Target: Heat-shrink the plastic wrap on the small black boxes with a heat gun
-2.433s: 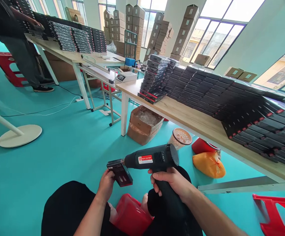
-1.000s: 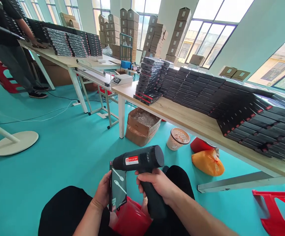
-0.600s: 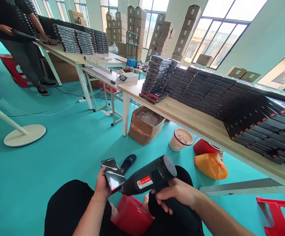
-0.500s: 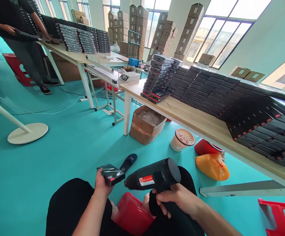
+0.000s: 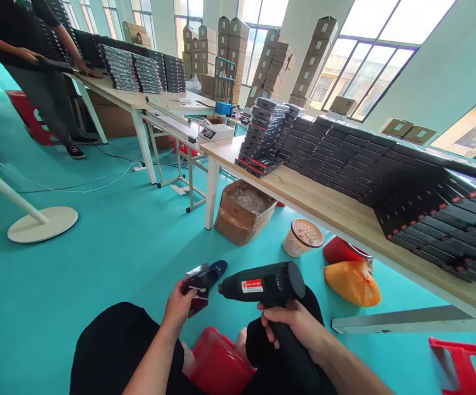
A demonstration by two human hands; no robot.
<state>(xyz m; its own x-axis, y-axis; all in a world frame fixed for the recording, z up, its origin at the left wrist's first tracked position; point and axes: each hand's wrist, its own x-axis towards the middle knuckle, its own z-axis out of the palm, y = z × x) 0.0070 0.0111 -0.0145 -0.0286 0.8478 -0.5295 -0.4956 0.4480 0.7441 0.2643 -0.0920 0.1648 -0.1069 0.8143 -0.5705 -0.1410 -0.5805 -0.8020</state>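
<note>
My left hand (image 5: 179, 302) is closed around a small black box (image 5: 198, 291), which is tilted and slightly blurred, with a shiny surface. In my right hand (image 5: 285, 323) is a black heat gun (image 5: 262, 283) with a red and white label, gripped by its handle. The gun's nozzle points left toward the box, a short gap away from it. Beneath both hands, between my knees, stands a red plastic stool (image 5: 221, 362). A dark slipper (image 5: 217, 271) lies on the floor just behind the box.
On the right, a long table (image 5: 324, 198) carries stacked black boxes (image 5: 345, 156). Under it are an open carton (image 5: 242, 216), a waste basket (image 5: 302, 238) and an orange bag (image 5: 353, 282). A person (image 5: 44, 60) stands at the far-left table. A round white stand base (image 5: 43, 225) is at left.
The box in my left hand has turned from lying fairly flat to a steeper tilt. My right hand has shifted the heat gun slightly right and up.
</note>
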